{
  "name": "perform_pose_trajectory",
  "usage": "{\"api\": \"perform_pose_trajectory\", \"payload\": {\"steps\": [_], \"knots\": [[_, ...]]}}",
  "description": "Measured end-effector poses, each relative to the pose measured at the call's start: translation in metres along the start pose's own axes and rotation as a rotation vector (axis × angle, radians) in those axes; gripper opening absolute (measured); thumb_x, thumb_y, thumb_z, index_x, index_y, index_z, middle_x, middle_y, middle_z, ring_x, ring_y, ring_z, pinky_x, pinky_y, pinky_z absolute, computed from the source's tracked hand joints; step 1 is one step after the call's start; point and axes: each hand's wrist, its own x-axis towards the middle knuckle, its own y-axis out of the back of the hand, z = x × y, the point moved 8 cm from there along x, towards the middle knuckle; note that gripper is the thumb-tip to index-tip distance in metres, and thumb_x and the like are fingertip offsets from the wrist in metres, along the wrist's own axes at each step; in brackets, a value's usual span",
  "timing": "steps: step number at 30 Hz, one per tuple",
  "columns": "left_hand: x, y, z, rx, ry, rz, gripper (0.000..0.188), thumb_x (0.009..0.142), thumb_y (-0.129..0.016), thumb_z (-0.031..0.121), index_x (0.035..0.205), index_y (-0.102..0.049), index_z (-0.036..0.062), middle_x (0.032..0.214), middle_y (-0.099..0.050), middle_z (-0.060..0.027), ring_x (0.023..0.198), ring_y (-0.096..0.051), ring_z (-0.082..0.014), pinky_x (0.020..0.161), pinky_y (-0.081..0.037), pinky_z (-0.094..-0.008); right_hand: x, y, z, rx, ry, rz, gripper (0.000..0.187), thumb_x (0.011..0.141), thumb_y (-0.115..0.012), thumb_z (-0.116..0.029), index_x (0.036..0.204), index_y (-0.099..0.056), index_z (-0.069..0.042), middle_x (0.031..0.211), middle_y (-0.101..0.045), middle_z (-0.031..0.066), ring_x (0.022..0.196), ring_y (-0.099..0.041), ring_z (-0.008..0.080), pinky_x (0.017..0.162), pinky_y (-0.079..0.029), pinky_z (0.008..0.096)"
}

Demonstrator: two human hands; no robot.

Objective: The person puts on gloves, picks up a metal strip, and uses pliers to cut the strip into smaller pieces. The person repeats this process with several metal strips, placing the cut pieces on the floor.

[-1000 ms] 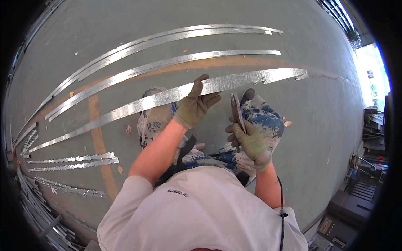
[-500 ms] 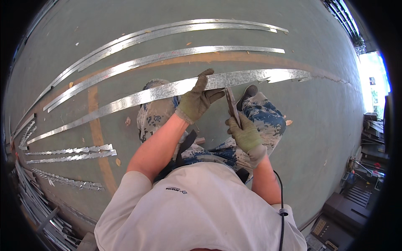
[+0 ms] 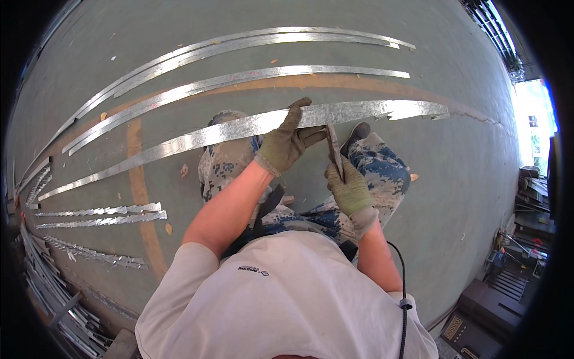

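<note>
A long shiny sheet-metal strip [image 3: 353,112] stretches across in front of my knees, with notches in its near edge towards the right end. My gloved left hand [image 3: 282,146] is closed on it at mid-length, the thumb over the far side and the fingers beneath. My gloved right hand [image 3: 351,190] grips a pair of tin snips [image 3: 333,146], pointing away from me. Their tips meet the strip's near edge, just right of my left fingers. Whether the blades are parted there is too small to tell.
Flat metal strips [image 3: 239,78] lie on the green floor beyond. Several notched, zigzag strips [image 3: 119,220] lie at the left, above a heap of metal lengths [image 3: 57,299]. Dark metal parts [image 3: 487,305] stand at the right. My shoe [image 3: 360,131] is beneath the held strip.
The strip, both hands and the snips appear slightly further right in the picture, and the floor strips have shifted a little too. Both grips stay the same; no fresh notch is visible.
</note>
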Motion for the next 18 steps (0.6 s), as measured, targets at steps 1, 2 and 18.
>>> {"api": "perform_pose_trajectory", "payload": {"steps": [1, 2, 18], "knots": [[0.000, 0.000, 0.000, -0.003, 0.000, 0.001, 0.047, 0.109, -0.050, 0.039, 0.148, -0.045, 0.0138, 0.139, -0.062, -0.0146, 0.122, -0.067, -0.0329, 0.110, -0.054, -0.0500, 0.000, 0.000, 0.000, -0.010, 0.002, 0.005, 0.051, 0.101, -0.060, -0.036, 0.139, -0.059, -0.002, 0.114, -0.069, 0.0305, 0.109, -0.065, 0.0488, 0.094, -0.052, 0.0480], [0.000, 0.000, 0.000, -0.005, 0.002, -0.001, 0.047, 0.109, -0.050, 0.039, 0.148, -0.045, 0.0138, 0.139, -0.062, -0.0148, 0.122, -0.067, -0.0329, 0.110, -0.054, -0.0495, 0.000, 0.001, -0.002, -0.021, 0.002, 0.021, 0.050, 0.101, -0.060, -0.036, 0.139, -0.059, -0.002, 0.114, -0.069, 0.0307, 0.110, -0.064, 0.0492, 0.094, -0.051, 0.0485], [0.003, 0.004, -0.003, 0.040, 0.000, 0.040, 0.041, 0.110, -0.050, 0.034, 0.144, -0.048, 0.0117, 0.143, -0.058, -0.0152, 0.130, -0.061, -0.0339, 0.115, -0.050, -0.0475, -0.011, -0.004, -0.014, 0.376, -0.236, -0.136, 0.031, 0.101, -0.066, -0.027, 0.119, -0.068, -0.003, 0.081, -0.066, 0.0036, 0.069, -0.056, 0.0116, 0.064, -0.048, 0.0308]]}}
